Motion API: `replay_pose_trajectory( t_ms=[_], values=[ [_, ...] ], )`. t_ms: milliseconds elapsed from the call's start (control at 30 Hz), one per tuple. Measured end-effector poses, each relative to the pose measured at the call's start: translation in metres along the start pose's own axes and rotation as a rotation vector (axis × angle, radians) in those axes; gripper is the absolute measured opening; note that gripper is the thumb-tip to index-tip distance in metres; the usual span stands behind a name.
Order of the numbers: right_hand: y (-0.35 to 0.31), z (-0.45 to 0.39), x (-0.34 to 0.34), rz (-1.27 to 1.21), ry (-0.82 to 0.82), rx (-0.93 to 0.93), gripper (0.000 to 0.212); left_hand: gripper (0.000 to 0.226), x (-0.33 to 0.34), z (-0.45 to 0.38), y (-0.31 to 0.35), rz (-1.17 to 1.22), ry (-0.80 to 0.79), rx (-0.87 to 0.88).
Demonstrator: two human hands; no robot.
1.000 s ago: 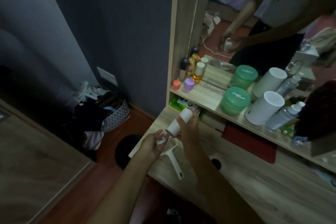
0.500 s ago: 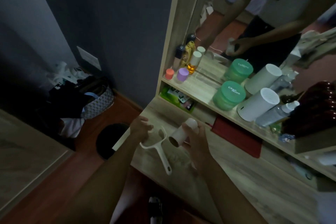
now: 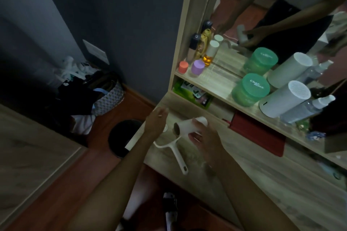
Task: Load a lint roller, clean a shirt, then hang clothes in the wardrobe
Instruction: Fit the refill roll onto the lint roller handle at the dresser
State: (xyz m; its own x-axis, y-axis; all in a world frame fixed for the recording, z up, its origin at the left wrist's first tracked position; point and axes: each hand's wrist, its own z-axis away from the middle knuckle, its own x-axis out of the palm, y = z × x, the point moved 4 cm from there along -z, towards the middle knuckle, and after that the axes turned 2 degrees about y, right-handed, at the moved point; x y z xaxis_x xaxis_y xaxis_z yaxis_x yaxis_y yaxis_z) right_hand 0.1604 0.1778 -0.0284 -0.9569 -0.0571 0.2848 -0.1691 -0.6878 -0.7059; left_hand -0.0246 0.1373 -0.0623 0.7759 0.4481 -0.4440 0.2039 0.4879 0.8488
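My left hand (image 3: 156,120) holds the top of a white lint roller frame (image 3: 175,153) over the left end of the wooden desk (image 3: 266,180). The roller's handle slants down to the right, just above the desktop. My right hand (image 3: 203,134) grips a white refill roll (image 3: 187,126). The roll lies sideways, its dark open end facing the frame's round end cap (image 3: 165,128), a small gap away. Motion blur hides my left fingertips. No shirt or wardrobe is in view.
A shelf (image 3: 217,82) above the desk carries two green jars (image 3: 250,89), a white cylinder (image 3: 283,99), spray bottles and small pots, with a mirror (image 3: 281,5) behind. A black bin (image 3: 122,137) and a basket of clothes (image 3: 105,97) stand on the floor to the left.
The roll was upright against the frame. My right hand pulled it away, tipped it sideways and has brought its open end back toward the frame. My left hand shifted left with the frame.
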Motion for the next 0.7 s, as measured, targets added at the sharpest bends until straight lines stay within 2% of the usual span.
replay_pose_trajectory(
  t_ms=[100, 133, 233, 400, 533, 700],
  values=[
    [0.008, -0.004, 0.02, -0.098, -0.027, 0.026, 0.046, 0.022, -0.002, 0.026, 0.022, 0.285, -0.25, -0.058],
    [0.01, -0.005, 0.027, -0.105, -0.044, 0.033, 0.047, 0.021, -0.006, 0.033, 0.026, 0.343, -0.284, -0.071],
    [0.012, -0.006, 0.044, -0.096, -0.144, 0.054, 0.04, 0.034, -0.028, 0.039, 0.034, 0.382, -0.23, -0.048],
    [0.008, -0.008, 0.053, -0.052, -0.211, 0.15, 0.038, 0.022, -0.064, 0.03, 0.045, 0.366, -0.176, -0.001],
    [0.008, -0.019, 0.059, 0.003, -0.186, 0.221, 0.029, 0.026, -0.072, 0.023, 0.05, 0.353, -0.162, -0.003],
    [0.007, -0.033, 0.058, -0.124, -0.172, 0.279, 0.042, 0.025, -0.075, 0.018, 0.057, 0.332, -0.126, 0.047]
  ],
)
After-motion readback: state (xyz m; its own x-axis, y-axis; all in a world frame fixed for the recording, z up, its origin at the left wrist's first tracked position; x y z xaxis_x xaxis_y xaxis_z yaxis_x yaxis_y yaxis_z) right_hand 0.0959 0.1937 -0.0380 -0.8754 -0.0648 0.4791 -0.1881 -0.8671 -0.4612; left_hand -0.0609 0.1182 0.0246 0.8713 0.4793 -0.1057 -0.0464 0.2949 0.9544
